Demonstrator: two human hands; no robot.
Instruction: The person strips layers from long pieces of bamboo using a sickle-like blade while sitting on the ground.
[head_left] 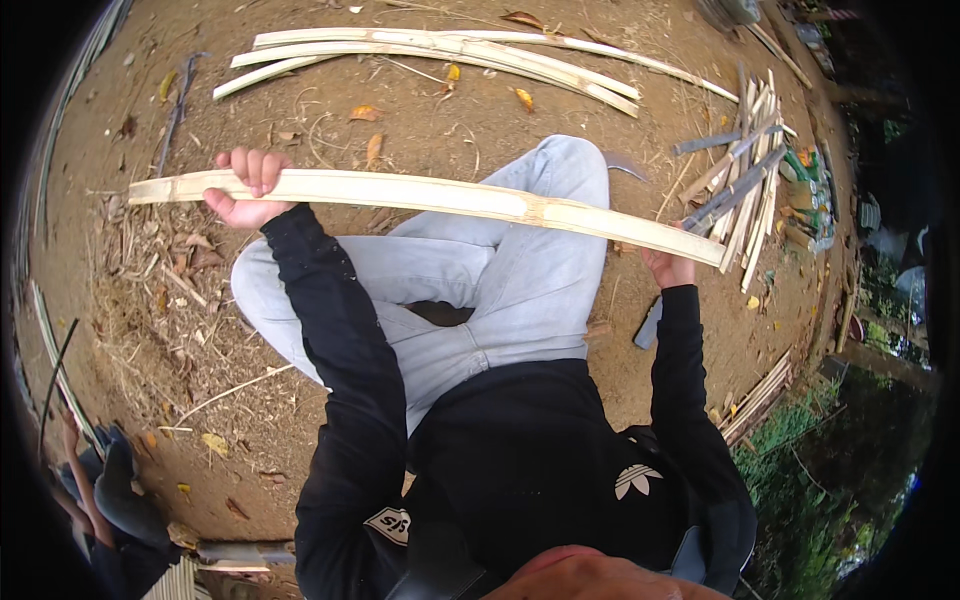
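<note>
A long pale split bamboo strip (400, 192) lies crosswise over my bent legs, slightly bowed, with a node right of its middle. My left hand (250, 188) is closed round the strip near its left end, fingers over the far edge and thumb below. Near the right end, my right hand (668, 266) grips the strip from underneath. The strip hides most of that hand's fingers. Beside my right wrist a dark grey flat object (648, 322) rests on the ground; its kind is unclear.
Several split bamboo strips (440, 45) lie on the dirt ahead. At the right is a pile of shorter pieces (750, 180), with plastic bottles (815, 200) beyond. A thin curved blade-like thing (625, 165) shows past my knee. Another person (115, 490) sits at the lower left.
</note>
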